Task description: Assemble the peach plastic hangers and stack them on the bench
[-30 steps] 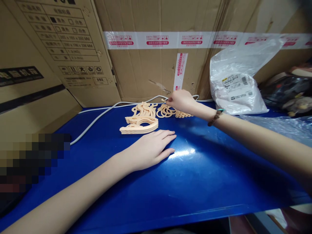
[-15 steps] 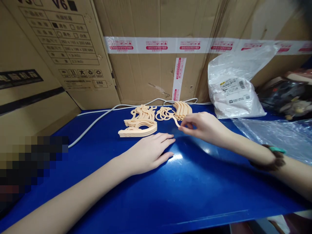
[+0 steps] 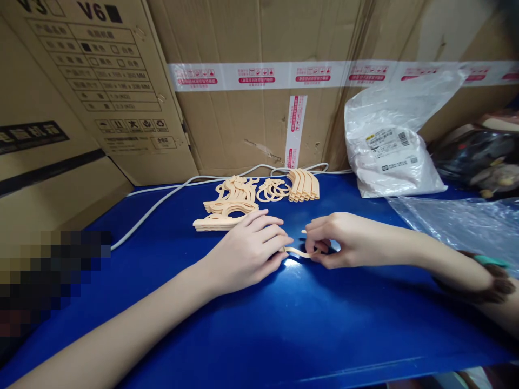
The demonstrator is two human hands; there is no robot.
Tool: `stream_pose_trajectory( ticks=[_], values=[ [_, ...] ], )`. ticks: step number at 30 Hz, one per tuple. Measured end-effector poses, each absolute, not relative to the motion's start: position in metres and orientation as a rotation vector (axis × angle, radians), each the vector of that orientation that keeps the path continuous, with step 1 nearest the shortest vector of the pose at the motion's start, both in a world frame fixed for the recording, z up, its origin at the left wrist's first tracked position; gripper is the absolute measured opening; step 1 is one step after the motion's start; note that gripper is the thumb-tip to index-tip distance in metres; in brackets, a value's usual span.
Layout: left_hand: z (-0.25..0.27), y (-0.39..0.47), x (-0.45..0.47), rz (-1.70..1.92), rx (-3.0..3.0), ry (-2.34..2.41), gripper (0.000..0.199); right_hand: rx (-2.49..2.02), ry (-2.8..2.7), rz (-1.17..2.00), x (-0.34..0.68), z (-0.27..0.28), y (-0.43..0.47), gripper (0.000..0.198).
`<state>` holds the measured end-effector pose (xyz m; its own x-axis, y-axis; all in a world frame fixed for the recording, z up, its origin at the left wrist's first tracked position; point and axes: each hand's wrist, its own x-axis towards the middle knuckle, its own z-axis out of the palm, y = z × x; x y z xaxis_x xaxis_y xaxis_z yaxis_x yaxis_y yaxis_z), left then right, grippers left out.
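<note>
A slim, curved beige piece [image 3: 298, 252], wavy like a hook, spans the gap between my two hands just above the blue table. My right hand [image 3: 340, 240] pinches its right end; a bit of beige also shows above those fingers. At the other end, the thumb and fingertips of my left hand [image 3: 253, 251] close on the piece, partly hiding it. Behind my left hand lies a stack of flat beige curved parts [image 3: 214, 222]. Farther back are a pile of wavy beige parts [image 3: 237, 189], some ring-shaped hooks [image 3: 273, 190] and a row of curved arms [image 3: 303, 185].
Large cardboard boxes [image 3: 251, 124] wall off the back and left of the blue table [image 3: 259, 335]. A white cable [image 3: 162, 200] runs behind the parts. A white plastic bag [image 3: 395, 156] stands at the back right, with clear plastic film [image 3: 454, 221] in front of it.
My right hand has drawn the curved beige piece toward me, away from the piles. My left hand's fingers have moved from lying flat to closing on the piece's left end.
</note>
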<state>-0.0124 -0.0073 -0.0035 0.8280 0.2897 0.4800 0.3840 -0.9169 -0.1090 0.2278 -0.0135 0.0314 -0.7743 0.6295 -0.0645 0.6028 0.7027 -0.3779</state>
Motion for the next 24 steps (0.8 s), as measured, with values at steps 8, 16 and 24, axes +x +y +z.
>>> stream_pose_trajectory(
  ticks=[8,16,24],
  values=[
    [-0.002,-0.01,-0.01,-0.655,-2.867,-0.505,0.021,-0.985,-2.782,0.585,0.232,0.029,-0.006,0.017],
    [-0.002,-0.009,-0.011,-0.662,-2.883,-0.499,0.022,-1.271,-2.405,-0.102,0.264,0.018,0.032,0.028],
    [-0.003,-0.008,-0.012,-0.659,-2.904,-0.512,0.02,-1.391,-2.453,-0.28,0.278,0.007,0.049,0.046]
  ],
)
